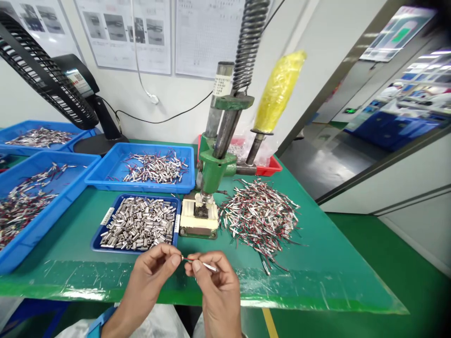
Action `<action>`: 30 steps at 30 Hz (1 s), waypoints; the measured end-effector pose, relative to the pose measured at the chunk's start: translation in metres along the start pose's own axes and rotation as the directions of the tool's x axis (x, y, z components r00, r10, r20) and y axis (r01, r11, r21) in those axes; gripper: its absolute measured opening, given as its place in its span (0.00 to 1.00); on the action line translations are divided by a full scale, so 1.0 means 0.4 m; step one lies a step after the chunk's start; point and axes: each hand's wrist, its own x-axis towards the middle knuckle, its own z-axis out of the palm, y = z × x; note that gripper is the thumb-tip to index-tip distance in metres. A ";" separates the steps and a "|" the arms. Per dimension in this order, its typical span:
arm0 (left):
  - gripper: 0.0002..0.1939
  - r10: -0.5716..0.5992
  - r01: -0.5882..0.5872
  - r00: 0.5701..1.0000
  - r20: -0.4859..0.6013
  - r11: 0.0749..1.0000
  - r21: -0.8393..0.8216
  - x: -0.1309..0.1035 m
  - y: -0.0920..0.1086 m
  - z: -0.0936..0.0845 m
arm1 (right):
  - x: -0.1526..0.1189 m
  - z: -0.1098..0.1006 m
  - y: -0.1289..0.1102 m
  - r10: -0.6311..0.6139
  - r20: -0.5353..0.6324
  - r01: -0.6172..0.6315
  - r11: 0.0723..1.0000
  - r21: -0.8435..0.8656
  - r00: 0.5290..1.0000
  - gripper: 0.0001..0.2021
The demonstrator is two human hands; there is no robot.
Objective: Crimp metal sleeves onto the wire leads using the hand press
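Above the front of the table, my left hand (pixel 151 272) is closed in a pinch between thumb and forefinger. A tiny tip shows at those fingertips; most of what they hold is hidden. Close beside it, my right hand (pixel 218 286) is closed on a small silvery-white cylindrical part with wires (pixel 210 267). Its thin red and dark wires stretch across to the left fingertips. Behind my left hand stands a dark blue tray of short metal cylinders (pixel 141 223). A green hand press (pixel 214 171) with a cream base (pixel 190 220) stands just beyond both hands.
A large pile of wired parts (pixel 262 216) lies right of the press. Blue trays (pixel 141 185) with similar parts stand at the back and left. The press has a yellow-wrapped lever (pixel 280 94). A black fan (pixel 52 80) and a red tray (pixel 271 168) stand behind.
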 end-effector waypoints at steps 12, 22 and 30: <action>0.17 0.101 -0.108 0.994 0.046 0.973 0.204 -0.008 0.036 0.007 | 0.018 -0.006 -0.011 -0.203 0.142 0.239 0.917 -0.319 0.969 0.12; 0.22 0.041 -0.036 0.999 -0.016 0.977 0.212 0.012 0.058 -0.023 | 0.008 -0.021 -0.007 -0.355 -0.099 0.266 0.831 -0.488 0.929 0.07; 0.14 0.409 -0.382 0.890 0.200 0.431 0.818 0.160 0.106 -0.096 | 0.043 -0.067 -0.067 -0.346 -0.171 0.242 0.864 -0.441 0.922 0.13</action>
